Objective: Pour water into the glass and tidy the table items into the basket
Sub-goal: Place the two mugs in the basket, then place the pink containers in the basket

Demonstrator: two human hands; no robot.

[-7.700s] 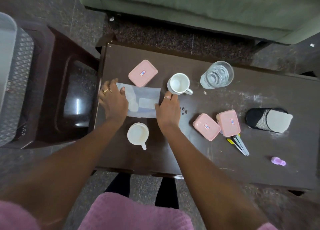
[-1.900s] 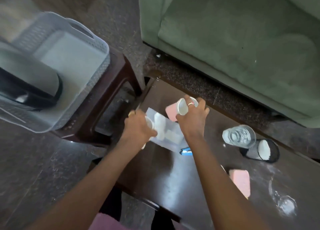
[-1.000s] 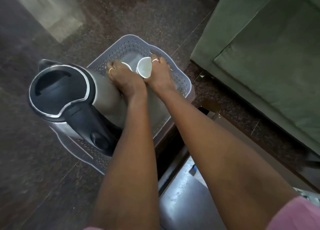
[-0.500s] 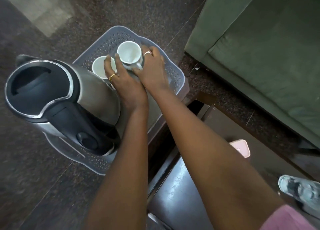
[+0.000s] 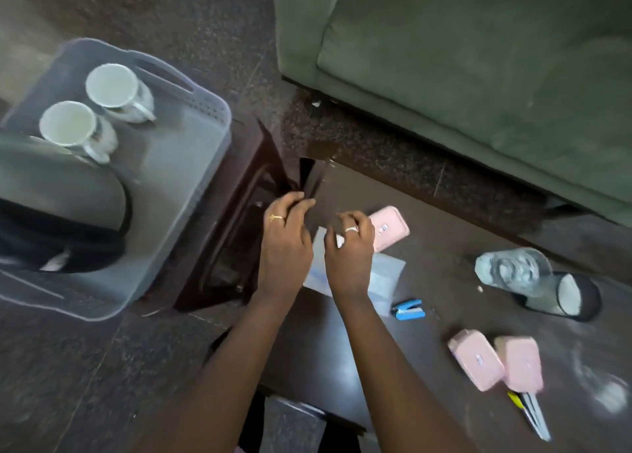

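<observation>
Both white cups [image 5: 111, 85] [image 5: 68, 126] are sitting upright in the grey basket [image 5: 191, 165], side by side at its far end, with the kettle [image 5: 58, 210] taking up the near part of it. The basket rests on a dark stool [image 5: 236, 213] just off the bench's left edge.

Left hand [image 5: 285, 244] hovers over the bench's far-left corner, grip loose, fingers curled and nothing in it. Right hand [image 5: 350, 251] is right beside it over the clear plastic pouch [image 5: 384, 275] — fingers bent, and I can't tell if they've actually pinched anything.

One pink box [image 5: 390, 227] lies touching the pouch's far side. The blue stapler [image 5: 408, 310] is just past the pouch's near corner. The glass [image 5: 513, 269] stands toward the right edge of the bench [image 5: 325, 360] — it leans against the black mesh pen holder [image 5: 574, 298]. Two more pink boxes [image 5: 475, 358] [image 5: 519, 362] lie touching each other near the front-right, pens [image 5: 533, 415] poking out behind them.
</observation>
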